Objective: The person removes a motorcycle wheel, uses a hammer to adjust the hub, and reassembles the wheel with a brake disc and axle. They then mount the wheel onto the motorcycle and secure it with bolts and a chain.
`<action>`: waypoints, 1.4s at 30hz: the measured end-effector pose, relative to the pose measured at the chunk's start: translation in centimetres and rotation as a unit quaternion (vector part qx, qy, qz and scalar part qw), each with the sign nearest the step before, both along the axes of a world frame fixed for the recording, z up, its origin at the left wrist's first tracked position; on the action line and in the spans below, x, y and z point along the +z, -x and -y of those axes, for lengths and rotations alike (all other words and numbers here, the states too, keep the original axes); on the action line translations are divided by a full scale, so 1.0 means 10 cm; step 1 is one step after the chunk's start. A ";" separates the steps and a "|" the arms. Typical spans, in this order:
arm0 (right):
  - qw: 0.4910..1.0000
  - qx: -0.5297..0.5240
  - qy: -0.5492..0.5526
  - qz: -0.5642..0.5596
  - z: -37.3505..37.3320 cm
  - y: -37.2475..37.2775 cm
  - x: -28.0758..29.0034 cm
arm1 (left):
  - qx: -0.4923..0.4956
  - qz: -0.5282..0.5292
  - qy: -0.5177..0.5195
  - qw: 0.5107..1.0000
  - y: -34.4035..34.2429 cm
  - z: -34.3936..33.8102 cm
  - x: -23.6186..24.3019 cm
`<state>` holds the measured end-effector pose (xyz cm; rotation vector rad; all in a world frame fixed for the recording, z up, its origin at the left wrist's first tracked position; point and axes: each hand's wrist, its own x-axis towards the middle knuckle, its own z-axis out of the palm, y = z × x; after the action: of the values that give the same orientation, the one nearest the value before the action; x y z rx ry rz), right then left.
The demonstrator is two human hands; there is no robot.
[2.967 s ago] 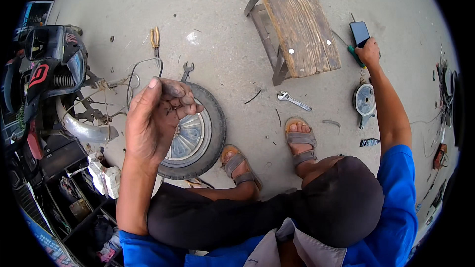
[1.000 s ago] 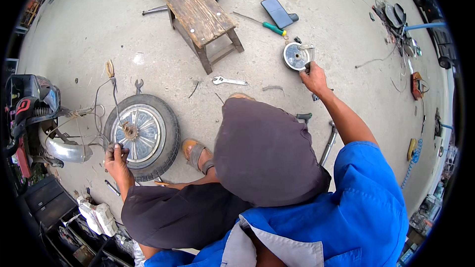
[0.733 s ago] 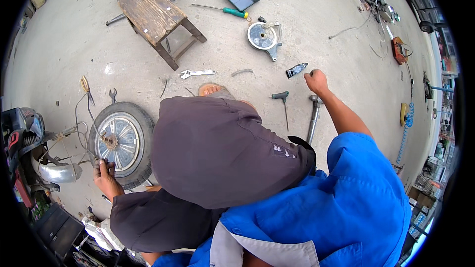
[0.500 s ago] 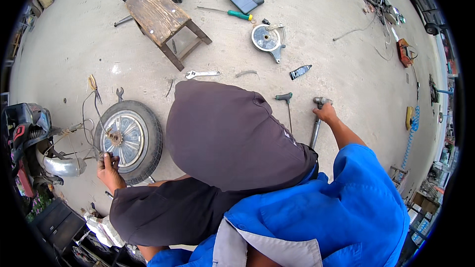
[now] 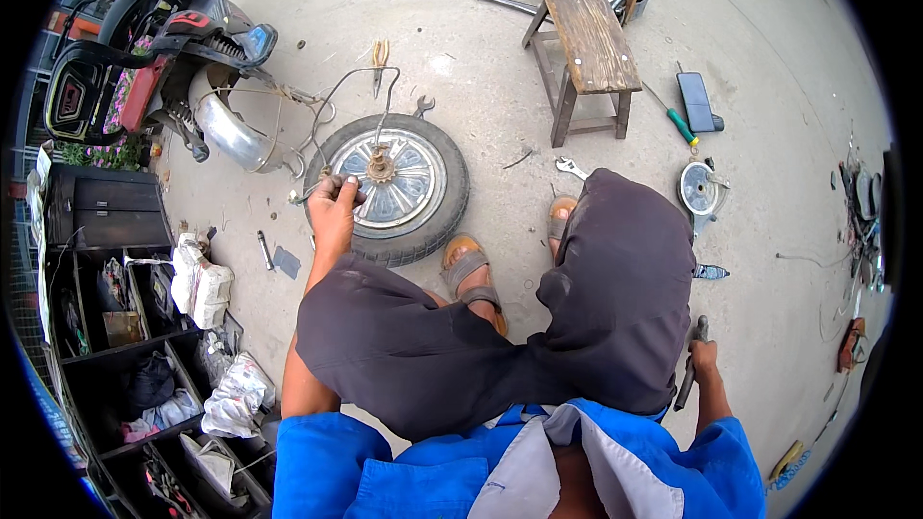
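Out goes the left hand [image 5: 336,198] past the left knee [image 5: 361,293], wrist raised, pinched closed at the lower end of the cable [image 5: 356,71] with the wheel [image 5: 411,194] lying just beyond and right of that grip, while the right hand [image 5: 707,356] tucks in beside the right knee [image 5: 615,259], clenched round a dark tool [image 5: 686,387]. Whether the left pinch really has the cable, I can't tell, and the right hand's fingers partly cover that tool, its kind unclear. Half a second ago the right hand was farther forward, at a steel-shafted tool!
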<state>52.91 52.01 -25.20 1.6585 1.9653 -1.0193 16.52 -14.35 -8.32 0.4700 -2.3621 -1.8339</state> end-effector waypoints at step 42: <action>0.727 0.460 0.459 -0.225 4.39 4.61 1.38 | -0.038 -0.074 0.106 0.991 0.65 0.10 -0.67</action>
<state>6.76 8.06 -11.37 -0.1503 1.6423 -1.5824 10.04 -15.31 -15.04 0.2149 -2.4645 -1.5617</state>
